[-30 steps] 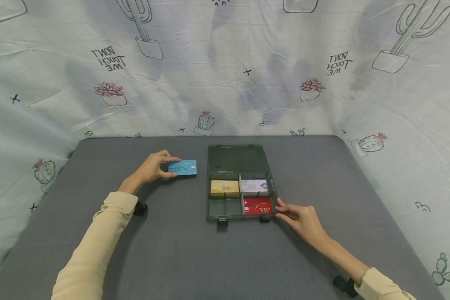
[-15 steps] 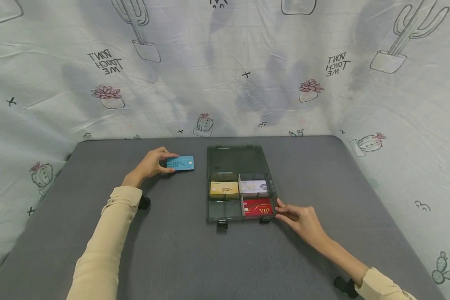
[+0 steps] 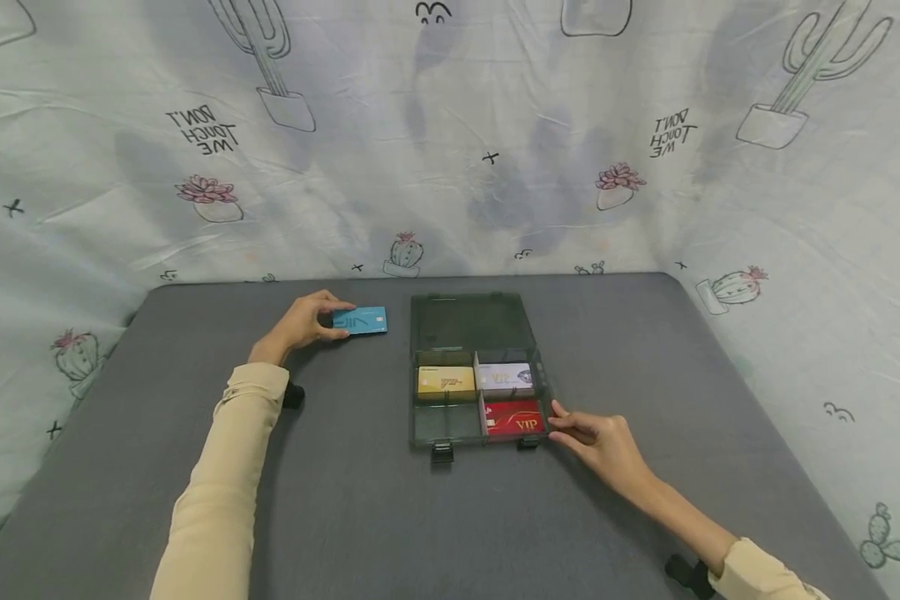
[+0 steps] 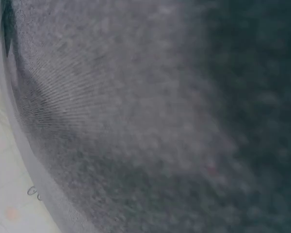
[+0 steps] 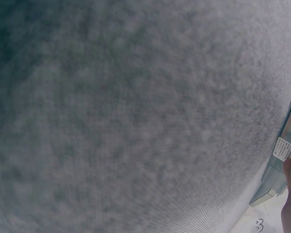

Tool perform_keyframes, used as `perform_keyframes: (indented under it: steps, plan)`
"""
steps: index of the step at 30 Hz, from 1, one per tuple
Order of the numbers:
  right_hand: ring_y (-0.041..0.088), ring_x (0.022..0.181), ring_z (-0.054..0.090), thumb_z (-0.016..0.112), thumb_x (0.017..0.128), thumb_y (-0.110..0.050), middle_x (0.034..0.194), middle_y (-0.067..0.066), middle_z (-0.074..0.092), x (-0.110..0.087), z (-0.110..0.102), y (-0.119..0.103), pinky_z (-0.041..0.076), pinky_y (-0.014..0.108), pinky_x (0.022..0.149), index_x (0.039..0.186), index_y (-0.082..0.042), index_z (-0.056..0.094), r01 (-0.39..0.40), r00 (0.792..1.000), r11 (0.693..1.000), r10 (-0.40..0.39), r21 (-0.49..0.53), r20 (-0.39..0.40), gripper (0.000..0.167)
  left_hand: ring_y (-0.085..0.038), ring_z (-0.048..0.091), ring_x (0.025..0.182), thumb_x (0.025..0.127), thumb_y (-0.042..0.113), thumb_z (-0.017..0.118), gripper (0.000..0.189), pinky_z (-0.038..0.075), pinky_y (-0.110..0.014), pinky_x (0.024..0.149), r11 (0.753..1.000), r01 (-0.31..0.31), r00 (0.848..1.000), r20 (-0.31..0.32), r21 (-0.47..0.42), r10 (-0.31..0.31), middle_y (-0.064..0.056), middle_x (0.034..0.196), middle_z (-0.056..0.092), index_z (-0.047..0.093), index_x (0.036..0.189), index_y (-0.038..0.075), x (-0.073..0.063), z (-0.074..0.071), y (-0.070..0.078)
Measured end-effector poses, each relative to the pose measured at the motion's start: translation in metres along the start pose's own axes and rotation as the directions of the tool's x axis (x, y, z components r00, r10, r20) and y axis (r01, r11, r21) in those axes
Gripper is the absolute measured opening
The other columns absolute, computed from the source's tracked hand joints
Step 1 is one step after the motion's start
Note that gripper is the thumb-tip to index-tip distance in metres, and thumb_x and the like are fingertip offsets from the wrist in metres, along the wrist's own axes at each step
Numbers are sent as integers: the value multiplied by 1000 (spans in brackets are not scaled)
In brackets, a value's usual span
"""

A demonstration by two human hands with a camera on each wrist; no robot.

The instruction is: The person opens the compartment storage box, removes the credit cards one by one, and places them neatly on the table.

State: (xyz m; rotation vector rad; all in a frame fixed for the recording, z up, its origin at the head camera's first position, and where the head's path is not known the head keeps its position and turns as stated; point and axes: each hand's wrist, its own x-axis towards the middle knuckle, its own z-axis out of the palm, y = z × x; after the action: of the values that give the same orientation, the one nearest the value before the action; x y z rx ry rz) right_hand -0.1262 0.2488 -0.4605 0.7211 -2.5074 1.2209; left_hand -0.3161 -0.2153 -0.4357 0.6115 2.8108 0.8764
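Observation:
My left hand [image 3: 300,323] pinches a blue VIP card [image 3: 359,321] by its left end, thumb on the near edge and fingers on the far edge. The card is face up at the back left, close over the table. To its right lies a dark translucent divided box [image 3: 447,423] with its lid [image 3: 468,322] swung back. Inside are a yellow card [image 3: 446,380], a silver-white card [image 3: 505,377] and a red VIP card [image 3: 513,418]; the front-left compartment is bare. My right hand [image 3: 603,443] holds the box's front-right side between thumb and fingers.
A grey cloth-covered table [image 3: 360,508] spreads under everything. Behind and beside it hangs a white curtain [image 3: 465,200] printed with cacti. Two dark latches, including the left one [image 3: 442,452], stick out at the box's front edge.
My left hand has carried the blue card a little farther back and slightly left. The right hand stays at the box, and the view has tilted slightly.

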Motion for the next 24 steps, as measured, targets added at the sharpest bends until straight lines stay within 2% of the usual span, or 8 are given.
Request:
perform_keyframes:
  steps: [4,7,11,16,24]
  plan:
    - [29,96,67,79,69,8,96,13,72,-2,0,0,52,14,72,87,2,74,-4,1000,1000,4,-3,0,20,-41,45,120,83,11,76,46,35,-58,101,999,-33,999,16,-14,33,-22,124,54,63,125,1,3,2,-3]
    - [28,96,67,79,70,7,96,13,72,-2,1,0,52,15,72,87,2,74,-4,1000,1000,4,1,1,19,-42,46,120,83,11,76,47,37,-57,101,999,-54,998,20,1,54,-24,126,54,62,126,0,4,4,-4]
    - [29,97,67,79,71,6,97,13,72,-2,2,0,52,15,71,87,2,73,0,1000,1000,0,13,4,18,-42,47,119,82,11,77,49,40,-55,99,999,-45,999,21,9,45,-24,128,54,61,127,0,4,5,-6]
    - [29,97,66,79,70,7,97,15,72,-3,2,0,52,15,72,87,2,73,7,1000,1000,-7,6,1,19,-42,47,120,80,10,78,51,38,-55,101,999,-34,999,24,17,34,-24,129,55,61,127,0,7,4,-7]
    - [29,95,67,79,69,8,96,14,72,-4,4,0,52,15,71,87,2,73,3,1000,1000,-3,-22,-5,20,-43,47,121,80,10,78,52,39,-55,100,1000,-14,999,35,14,13,-25,130,55,61,127,0,8,1,-2]
